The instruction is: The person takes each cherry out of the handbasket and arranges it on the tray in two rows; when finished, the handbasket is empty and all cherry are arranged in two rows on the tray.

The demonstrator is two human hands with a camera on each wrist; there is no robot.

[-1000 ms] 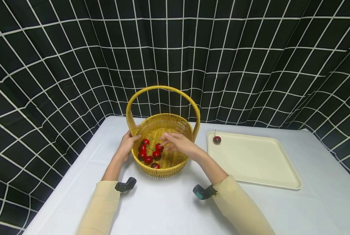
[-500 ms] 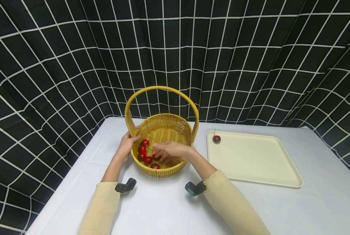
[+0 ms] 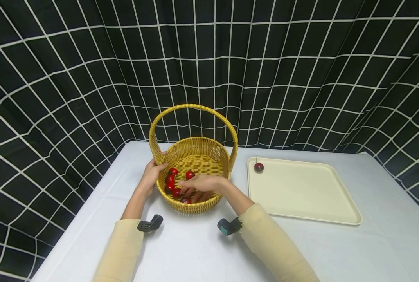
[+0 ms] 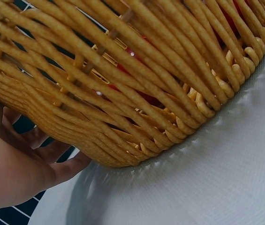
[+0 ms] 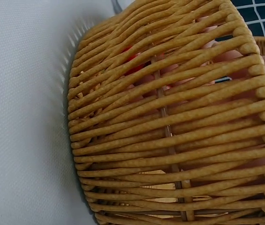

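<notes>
A yellow wicker basket (image 3: 195, 207) with a tall arched handle stands on the table, several red cherries (image 3: 169, 179) lying in its left and front part. My left hand (image 3: 150, 176) grips its left side, thumb over the rim and fingers against the outer wall, as the left wrist view also shows of the hand (image 4: 24, 159). Inside the basket is my right hand (image 3: 205, 184), fingers pointing down among the front cherries. One cherry (image 3: 190, 174) shows just behind it. Whether its fingers pinch a cherry I cannot tell; the weave (image 5: 170, 122) hides them in the right wrist view.
To the right of the basket lies a cream rectangular tray (image 3: 301, 192), with one dark red stemmed cherry (image 3: 259, 167) at its far left corner. A white cloth (image 3: 191, 250) covers the table. Black curtain (image 3: 209, 70) with white grid lines surrounds the back and sides.
My right hand has moved lower and toward the basket's front, hiding a middle cherry and uncovering the one behind it. The left hand keeps its grip.
</notes>
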